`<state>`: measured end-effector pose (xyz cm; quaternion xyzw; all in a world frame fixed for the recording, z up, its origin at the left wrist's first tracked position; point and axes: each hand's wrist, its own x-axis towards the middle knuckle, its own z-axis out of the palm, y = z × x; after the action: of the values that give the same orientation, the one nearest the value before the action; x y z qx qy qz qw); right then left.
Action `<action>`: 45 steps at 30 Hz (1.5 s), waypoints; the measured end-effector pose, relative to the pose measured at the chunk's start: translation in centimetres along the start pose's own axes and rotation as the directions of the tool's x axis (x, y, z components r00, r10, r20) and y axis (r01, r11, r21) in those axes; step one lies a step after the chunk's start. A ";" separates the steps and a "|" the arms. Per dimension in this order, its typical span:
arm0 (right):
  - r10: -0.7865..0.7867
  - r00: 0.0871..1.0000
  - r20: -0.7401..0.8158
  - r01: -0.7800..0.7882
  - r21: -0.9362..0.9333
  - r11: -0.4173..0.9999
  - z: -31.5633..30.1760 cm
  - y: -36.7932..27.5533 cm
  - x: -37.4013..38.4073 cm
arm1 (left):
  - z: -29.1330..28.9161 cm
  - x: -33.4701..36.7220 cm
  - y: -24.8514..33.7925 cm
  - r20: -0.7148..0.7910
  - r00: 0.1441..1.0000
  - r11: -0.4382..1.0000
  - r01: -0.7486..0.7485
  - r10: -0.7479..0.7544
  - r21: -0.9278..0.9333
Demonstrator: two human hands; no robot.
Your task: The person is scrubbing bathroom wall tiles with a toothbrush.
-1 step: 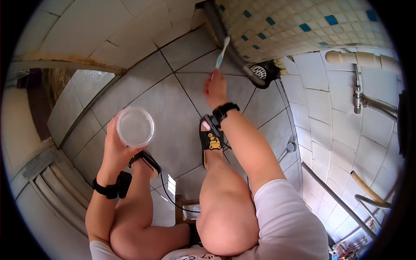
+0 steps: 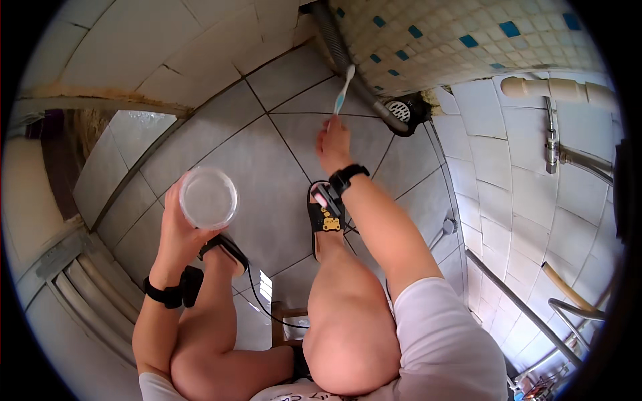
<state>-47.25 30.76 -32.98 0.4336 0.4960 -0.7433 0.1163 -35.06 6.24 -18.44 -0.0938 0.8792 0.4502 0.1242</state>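
On the left, my left hand (image 2: 180,214) is closed around a clear round plastic cup (image 2: 208,199), seen from above with its rim facing up. What it contains, if anything, I cannot make out. Farther ahead, my right hand (image 2: 334,142) grips the lower end of a toothbrush (image 2: 340,99). Its white bristle head points away from me, near a grey corrugated drain hose. Most of the handle's end is hidden in my fingers. Each wrist wears a black strap with a small device.
The grey hose (image 2: 361,85) runs to a round floor drain (image 2: 399,112) by the right wall. A brush (image 2: 447,228) lies near that wall, below metal pipes and a valve (image 2: 552,148). A raised ledge (image 2: 127,164) borders the tiled floor on the left. Beneath me is a wooden stool (image 2: 286,311).
The toothbrush has shifted very slightly toward me with my right hand. My left hand and the cup are in nearly the same place.
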 end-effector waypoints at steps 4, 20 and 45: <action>0.006 1.000 0.016 -0.005 -0.058 0.998 0.1 0.9 -0.6 | 0.0 -0.7 -1.1 -0.010 1.000 1.000 -0.016 0.016 0.007; -0.098 0.984 -0.151 0.073 -0.161 0.984 -5.7 4.8 3.4 | 0.2 -0.2 -0.7 -0.022 1.000 1.000 0.014 -0.013 0.019; -0.088 0.953 0.289 0.065 0.089 0.994 10.8 -4.1 2.0 | 0.1 0.2 0.0 -0.026 1.000 0.995 -0.008 0.010 0.101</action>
<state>-56.60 24.24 -30.43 0.3036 0.4601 -0.8221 0.1425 -35.28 6.30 -18.52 -0.0896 0.9028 0.4046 0.1150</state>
